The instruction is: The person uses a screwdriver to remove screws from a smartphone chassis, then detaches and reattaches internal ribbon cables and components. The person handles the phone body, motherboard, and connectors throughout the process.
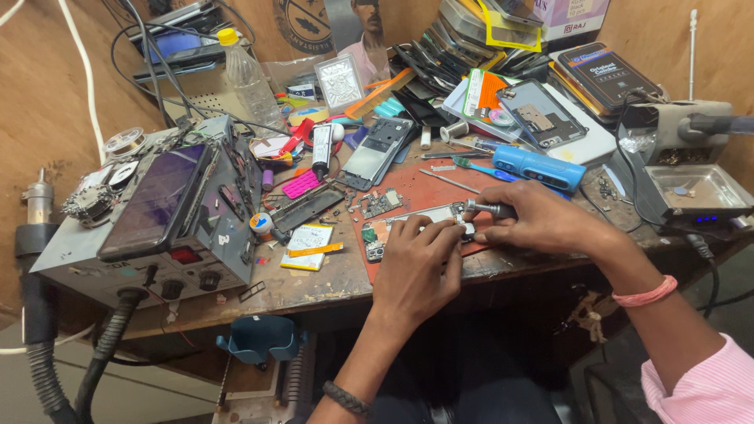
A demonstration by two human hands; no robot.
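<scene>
Pressing down on an opened smartphone with exposed circuit board [408, 224], the left hand [416, 263] curls its fingers over the device's edge, apparently pinning it flat so it cannot slide on the red rubber work mat [416, 188]. The right hand [538, 220] is closed around a slim metal-handled screwdriver [488, 210], tip angled toward the phone's upper end, just beside the left fingertips. A pink band circles the right wrist, a dark braided one the left.

The phone lies near the front edge of the scarred wooden surface [330, 279], close to the person's body, which keeps both wrists low and steady.

Clutter crowds the work on every side: a blue cylindrical tool [538, 167] lies just behind the right hand, a small loose circuit board [381, 202] and a second stripped phone frame [377, 153] sit behind the mat, and a yellow-edged flat battery [308, 245] rests to the left. A grey hot-air rework station [157, 228], a dark tablet propped on top, hems in the far left; a clear plastic bottle with yellow cap [245, 74] stands at the back.
</scene>
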